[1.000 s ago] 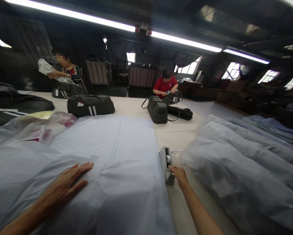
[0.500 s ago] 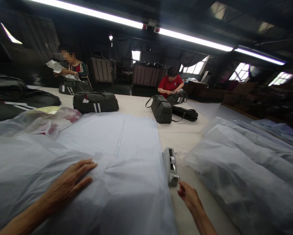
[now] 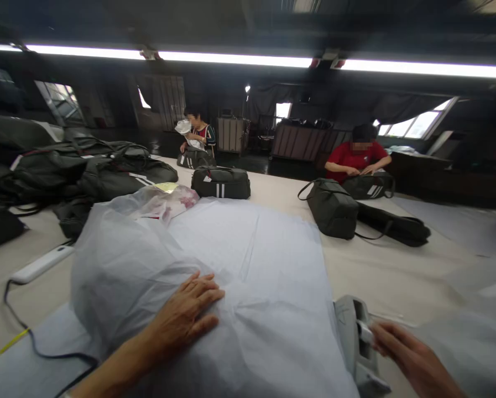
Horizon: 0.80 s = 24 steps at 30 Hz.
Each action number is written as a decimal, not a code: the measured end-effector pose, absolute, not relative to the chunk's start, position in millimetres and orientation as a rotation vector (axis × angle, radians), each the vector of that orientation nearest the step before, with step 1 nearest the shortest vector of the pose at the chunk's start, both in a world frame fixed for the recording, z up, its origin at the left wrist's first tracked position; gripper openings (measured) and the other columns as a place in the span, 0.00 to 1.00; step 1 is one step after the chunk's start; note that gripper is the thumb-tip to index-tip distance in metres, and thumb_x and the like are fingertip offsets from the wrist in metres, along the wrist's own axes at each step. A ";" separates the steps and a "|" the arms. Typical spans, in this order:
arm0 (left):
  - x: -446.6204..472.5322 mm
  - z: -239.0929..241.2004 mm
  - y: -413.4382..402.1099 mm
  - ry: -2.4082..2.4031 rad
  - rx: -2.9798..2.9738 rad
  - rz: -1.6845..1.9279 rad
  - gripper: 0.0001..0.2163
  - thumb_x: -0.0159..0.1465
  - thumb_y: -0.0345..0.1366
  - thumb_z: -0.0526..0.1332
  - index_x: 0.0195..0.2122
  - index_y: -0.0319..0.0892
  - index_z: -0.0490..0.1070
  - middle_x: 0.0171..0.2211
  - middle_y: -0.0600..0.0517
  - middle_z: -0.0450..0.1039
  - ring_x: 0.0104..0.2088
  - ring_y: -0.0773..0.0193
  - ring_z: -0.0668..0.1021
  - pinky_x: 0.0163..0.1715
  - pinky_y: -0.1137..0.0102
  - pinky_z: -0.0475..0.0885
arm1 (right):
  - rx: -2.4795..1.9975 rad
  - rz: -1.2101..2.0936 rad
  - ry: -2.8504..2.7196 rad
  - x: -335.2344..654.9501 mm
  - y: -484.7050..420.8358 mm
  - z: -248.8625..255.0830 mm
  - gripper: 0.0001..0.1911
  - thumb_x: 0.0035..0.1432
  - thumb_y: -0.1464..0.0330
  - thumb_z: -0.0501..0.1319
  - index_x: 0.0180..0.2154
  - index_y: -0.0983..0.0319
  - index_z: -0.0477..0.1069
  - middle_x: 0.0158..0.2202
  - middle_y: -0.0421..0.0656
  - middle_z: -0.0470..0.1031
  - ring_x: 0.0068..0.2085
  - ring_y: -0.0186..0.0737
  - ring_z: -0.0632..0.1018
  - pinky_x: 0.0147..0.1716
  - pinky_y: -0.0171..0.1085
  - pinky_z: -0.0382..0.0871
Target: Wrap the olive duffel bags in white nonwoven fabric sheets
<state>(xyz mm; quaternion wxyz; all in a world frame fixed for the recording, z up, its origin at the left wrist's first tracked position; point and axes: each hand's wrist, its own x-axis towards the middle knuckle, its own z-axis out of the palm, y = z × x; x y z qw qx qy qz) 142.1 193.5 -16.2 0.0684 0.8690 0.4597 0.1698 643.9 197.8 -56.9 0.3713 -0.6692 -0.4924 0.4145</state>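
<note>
My left hand (image 3: 185,309) lies flat, palm down, on a pile of thin white translucent sheeting (image 3: 123,271), fingers stretched out. Flat white sheets (image 3: 285,237) spread out beyond it across the table. By the right edge of these sheets stands a grey tape dispenser (image 3: 347,326) with a small white roll in its slot. My right hand (image 3: 401,342) is at the dispenser's right side, slightly blurred, with thumb and fingers pinched together close by the roll. What the fingertips hold, if anything, is too small to make out.
Dark bags with white stripes stand on the table, one (image 3: 220,182) behind the sheets and another (image 3: 333,207) to the right. A co-worker in red (image 3: 358,157) handles a bag. A white power strip (image 3: 42,264) with a dark cord lies left. More translucent sheeting (image 3: 471,337) is at right.
The view has swung left, so things sit further right. My right hand has moved from the dispenser's near end to beside its roll. My left hand remains on the sheeting.
</note>
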 end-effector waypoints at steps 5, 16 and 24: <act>140.3 -16.6 194.1 1.379 2.662 0.497 0.20 0.67 0.47 0.58 0.59 0.53 0.65 0.57 0.52 0.71 0.62 0.54 0.67 0.66 0.53 0.55 | -1.094 1.613 -1.812 493.8 276.9 61.8 0.16 0.50 0.56 0.69 0.28 0.62 0.74 0.24 0.39 0.72 0.27 0.33 0.70 0.30 0.33 0.67; 138.6 -17.9 191.3 1.342 2.690 0.409 0.23 0.67 0.50 0.56 0.62 0.54 0.59 0.60 0.54 0.68 0.62 0.56 0.67 0.66 0.55 0.54 | -0.936 2.194 -2.556 345.6 362.4 13.7 0.20 0.39 0.55 0.74 0.25 0.63 0.73 0.22 0.34 0.72 0.26 0.28 0.70 0.25 0.28 0.64; 141.9 -13.7 191.6 1.337 2.722 0.547 0.23 0.65 0.52 0.58 0.59 0.54 0.63 0.55 0.54 0.73 0.58 0.54 0.72 0.65 0.55 0.59 | -1.044 2.012 -2.738 338.7 367.6 7.9 0.18 0.39 0.56 0.73 0.26 0.62 0.74 0.22 0.34 0.72 0.26 0.31 0.71 0.24 0.29 0.64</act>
